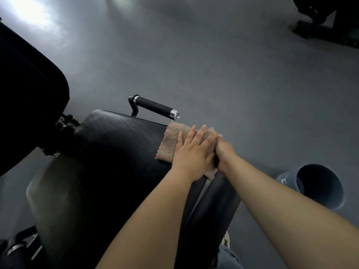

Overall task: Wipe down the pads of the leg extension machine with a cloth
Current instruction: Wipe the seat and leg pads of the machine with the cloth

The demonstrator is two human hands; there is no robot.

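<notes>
A pinkish, speckled cloth (171, 141) lies flat on the right end of the black seat pad (120, 144) of the leg extension machine. My left hand (191, 152) presses on the cloth with straight, spread fingers. My right hand (224, 150) sits just to its right at the pad's edge, fingers curled round the cloth's right edge; its fingertips are hidden. A black roller pad (211, 206) runs below the seat, under my forearms. The black back pad (29, 90) stands at the left.
A black grip handle with a chrome end (155, 106) sticks out beyond the seat, close to the cloth. A blue-grey bucket (318, 184) lies on the grey floor at the right. Another dark machine base (328, 22) is at the top right.
</notes>
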